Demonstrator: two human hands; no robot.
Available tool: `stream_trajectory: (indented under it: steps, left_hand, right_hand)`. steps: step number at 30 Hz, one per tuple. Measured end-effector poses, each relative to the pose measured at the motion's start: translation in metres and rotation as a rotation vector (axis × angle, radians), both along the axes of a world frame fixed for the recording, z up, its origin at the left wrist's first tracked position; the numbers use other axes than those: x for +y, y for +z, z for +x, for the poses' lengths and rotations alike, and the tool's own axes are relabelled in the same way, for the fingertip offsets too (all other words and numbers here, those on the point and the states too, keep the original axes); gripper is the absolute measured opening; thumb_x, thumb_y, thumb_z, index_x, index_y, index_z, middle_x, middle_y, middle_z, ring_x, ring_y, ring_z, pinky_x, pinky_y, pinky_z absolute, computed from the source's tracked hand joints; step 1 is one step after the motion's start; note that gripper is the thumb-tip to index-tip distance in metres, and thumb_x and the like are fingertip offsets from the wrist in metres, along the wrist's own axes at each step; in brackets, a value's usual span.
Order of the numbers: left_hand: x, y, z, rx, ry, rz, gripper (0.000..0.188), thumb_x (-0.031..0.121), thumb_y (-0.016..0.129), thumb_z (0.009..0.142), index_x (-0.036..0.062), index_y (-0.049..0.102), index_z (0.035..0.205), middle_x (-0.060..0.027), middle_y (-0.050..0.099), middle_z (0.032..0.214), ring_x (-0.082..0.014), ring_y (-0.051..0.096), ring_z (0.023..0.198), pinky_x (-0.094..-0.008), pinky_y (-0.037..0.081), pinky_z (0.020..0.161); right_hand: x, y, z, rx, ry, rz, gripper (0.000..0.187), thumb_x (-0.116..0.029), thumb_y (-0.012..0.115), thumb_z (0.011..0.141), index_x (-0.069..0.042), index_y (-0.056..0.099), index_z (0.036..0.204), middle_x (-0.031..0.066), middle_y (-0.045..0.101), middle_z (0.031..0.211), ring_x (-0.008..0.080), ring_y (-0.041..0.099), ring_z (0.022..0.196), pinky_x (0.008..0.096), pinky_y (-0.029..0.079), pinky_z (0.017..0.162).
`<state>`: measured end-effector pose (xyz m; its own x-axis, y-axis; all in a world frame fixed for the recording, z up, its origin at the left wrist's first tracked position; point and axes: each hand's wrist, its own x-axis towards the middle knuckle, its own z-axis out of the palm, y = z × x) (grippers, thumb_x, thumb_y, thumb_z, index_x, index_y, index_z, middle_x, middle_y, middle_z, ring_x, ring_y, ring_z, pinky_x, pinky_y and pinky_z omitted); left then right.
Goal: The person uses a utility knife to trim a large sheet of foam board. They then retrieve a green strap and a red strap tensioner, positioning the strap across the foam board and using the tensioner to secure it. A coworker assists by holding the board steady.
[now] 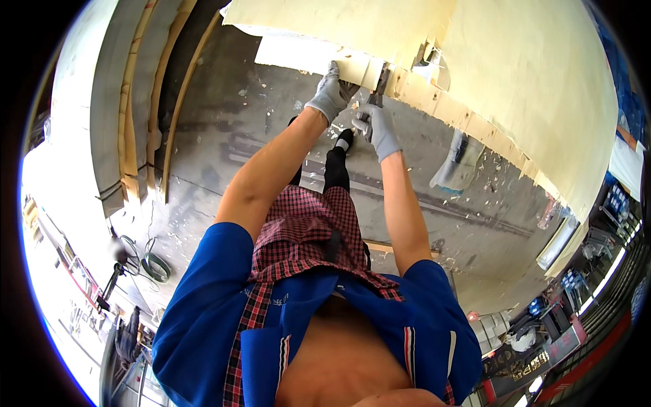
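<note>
A stack of pale wood veneer sheets (pixel 522 61) with a ragged, splintered front edge lies ahead of me. My left hand (pixel 332 96), in a grey glove, grips a veneer strip (pixel 359 70) jutting from that edge. Its fingertips are partly hidden by the wood. Just to its right, my right hand (pixel 380 129), gloved too, is closed around the handles of a dark metal hand tool (pixel 377 91). It looks like shears or pliers, though the exact kind cannot be made out. The tool's far end meets the splintered veneer edge.
Wood chips litter the grey floor (pixel 224 136) below the stack. Long curved-looking boards (pixel 129 102) stand at the left. A clear plastic bag (pixel 458 163) hangs or lies under the right part of the edge. A coiled hose or cable (pixel 156 268) rests at the lower left.
</note>
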<state>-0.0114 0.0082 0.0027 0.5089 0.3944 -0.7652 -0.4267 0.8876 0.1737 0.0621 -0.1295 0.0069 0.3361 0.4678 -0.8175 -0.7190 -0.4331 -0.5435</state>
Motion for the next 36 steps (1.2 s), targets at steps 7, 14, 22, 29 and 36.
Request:
stream_trajectory:
  steps: [7, 14, 22, 29, 36]
  left_hand:
    - [-0.009, 0.000, 0.005, -0.007, -0.030, -0.032, 0.045, 0.045, 0.047, 0.095, 0.0160, 0.052, 0.128, -0.0038, 0.060, 0.126, -0.0239, 0.056, 0.118, -0.0442, 0.047, 0.103]
    - [-0.011, -0.010, 0.005, 0.031, -0.064, 0.169, 0.046, 0.045, 0.046, 0.097, 0.0124, 0.051, 0.129, -0.0052, 0.059, 0.125, -0.0228, 0.057, 0.116, -0.0420, 0.046, 0.104]
    - [-0.001, -0.007, 0.005, 0.044, -0.063, 0.084, 0.045, 0.045, 0.045, 0.097, 0.0110, 0.053, 0.124, -0.0055, 0.062, 0.120, -0.0213, 0.060, 0.111, -0.0425, 0.050, 0.100]
    - [-0.009, -0.007, 0.012, 0.177, -0.067, 0.071, 0.044, 0.045, 0.042, 0.099, 0.0121, 0.053, 0.126, -0.0043, 0.062, 0.121, -0.0199, 0.061, 0.110, -0.0402, 0.051, 0.097]
    - [-0.010, -0.006, 0.012, 0.118, -0.034, 0.094, 0.041, 0.043, 0.042, 0.100, 0.0113, 0.052, 0.125, -0.0047, 0.063, 0.115, -0.0204, 0.062, 0.106, -0.0386, 0.052, 0.097]
  right_hand:
    - [0.000, -0.009, -0.008, -0.333, 0.064, -0.070, 0.023, -0.026, 0.059, 0.091, -0.003, 0.061, 0.085, 0.0031, 0.061, 0.072, 0.0124, 0.058, 0.056, 0.0260, 0.045, 0.046]
    - [-0.019, 0.048, 0.033, 0.772, -0.135, 0.676, 0.031, -0.032, 0.054, 0.096, -0.004, 0.058, 0.109, 0.0029, 0.061, 0.090, 0.0114, 0.059, 0.076, 0.0286, 0.045, 0.058]
    - [0.015, 0.074, 0.002, 1.356, -0.648, 1.085, 0.005, -0.013, 0.055, 0.092, -0.014, 0.053, 0.096, -0.0100, 0.051, 0.071, 0.0033, 0.052, 0.062, 0.0270, 0.034, 0.052]
    - [0.011, 0.078, 0.041, 1.055, -0.519, 0.515, 0.022, -0.020, 0.054, 0.094, 0.001, 0.057, 0.102, 0.0029, 0.049, 0.087, 0.0112, 0.043, 0.072, 0.0212, 0.034, 0.041]
    - [0.011, 0.089, 0.022, 0.022, 0.137, -0.007, 0.022, -0.021, 0.048, 0.096, -0.003, 0.061, 0.094, 0.0094, 0.064, 0.082, 0.0152, 0.060, 0.061, 0.0178, 0.029, 0.034]
